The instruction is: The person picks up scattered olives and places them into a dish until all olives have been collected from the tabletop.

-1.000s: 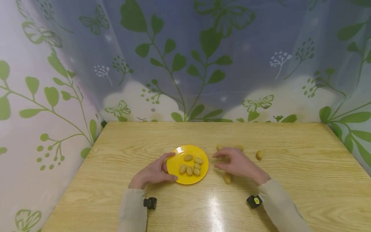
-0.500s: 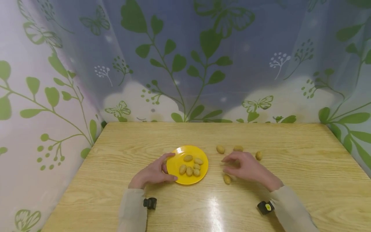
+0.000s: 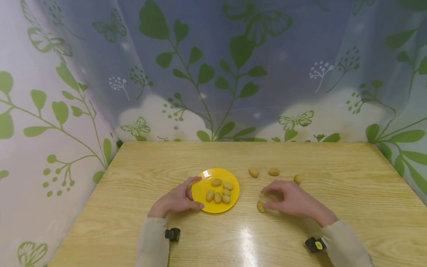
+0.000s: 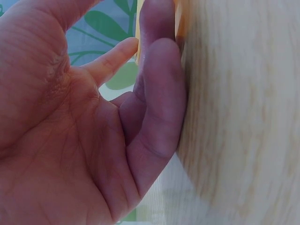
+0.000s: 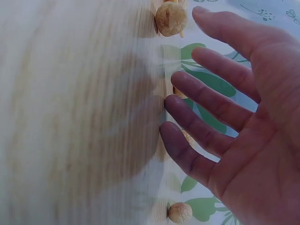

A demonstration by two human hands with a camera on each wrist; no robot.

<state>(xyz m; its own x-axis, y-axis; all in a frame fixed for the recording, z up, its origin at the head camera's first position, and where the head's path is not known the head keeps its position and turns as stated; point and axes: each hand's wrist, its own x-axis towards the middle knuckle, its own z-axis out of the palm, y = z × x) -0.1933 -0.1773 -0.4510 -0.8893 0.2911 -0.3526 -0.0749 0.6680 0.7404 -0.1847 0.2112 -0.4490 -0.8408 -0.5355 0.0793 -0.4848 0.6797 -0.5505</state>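
Note:
A round yellow plate (image 3: 215,174) with several small potatoes (image 3: 216,182) on it lies left of the table's middle. My left hand (image 3: 176,196) holds its left edge, thumb and index finger reaching onto the rim; the left wrist view shows the other fingers curled low by the tabletop. Right of the plate, my right hand (image 3: 291,196) is spread over the table with nothing in it. Its thumb tip is right at a single loose potato (image 3: 260,206). That potato (image 5: 170,18) appears at the top of the right wrist view, beside the thumb.
Behind my right hand lie three more loose potatoes: one on the left (image 3: 253,172), one in the middle (image 3: 274,171) and one on the right (image 3: 297,179). The wooden table (image 3: 166,155) ends at a leaf-patterned curtain (image 3: 207,92).
My right hand has drawn back rightward and nearer to me from beside the plate, uncovering the loose potatoes behind it. The left hand and the plate stay put.

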